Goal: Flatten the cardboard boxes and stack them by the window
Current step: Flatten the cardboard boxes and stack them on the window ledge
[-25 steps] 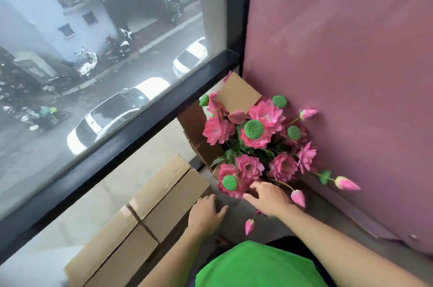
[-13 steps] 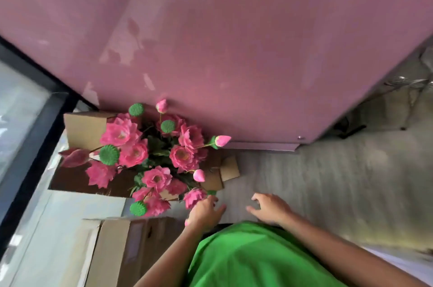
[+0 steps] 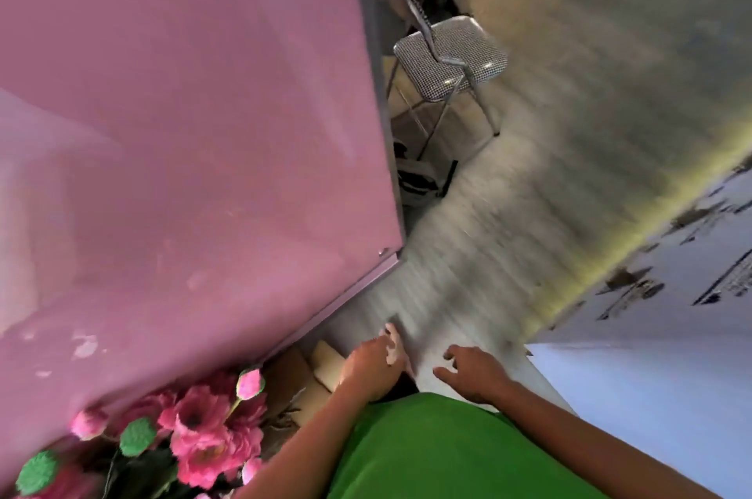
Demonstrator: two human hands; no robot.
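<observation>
Both hands empty: left hand [image 3: 372,362] fingers loosely curled, right hand [image 3: 472,370] fingers spread. Cardboard box [image 3: 293,384] sits low by pink wall [image 3: 183,132], beside flowers [image 3: 199,433]. View blurred. Risks, as judgement: sleeve or arm snags flowers, topples them; chair [image 3: 447,55] ahead is trip hazard.

Flowers [image 3: 195,437] at lower left, against wall panel [image 3: 183,132]. Cardboard box [image 3: 301,380] just right of flowers, at panel base. Chair [image 3: 449,51] beyond panel's right edge. Both hands near box.
</observation>
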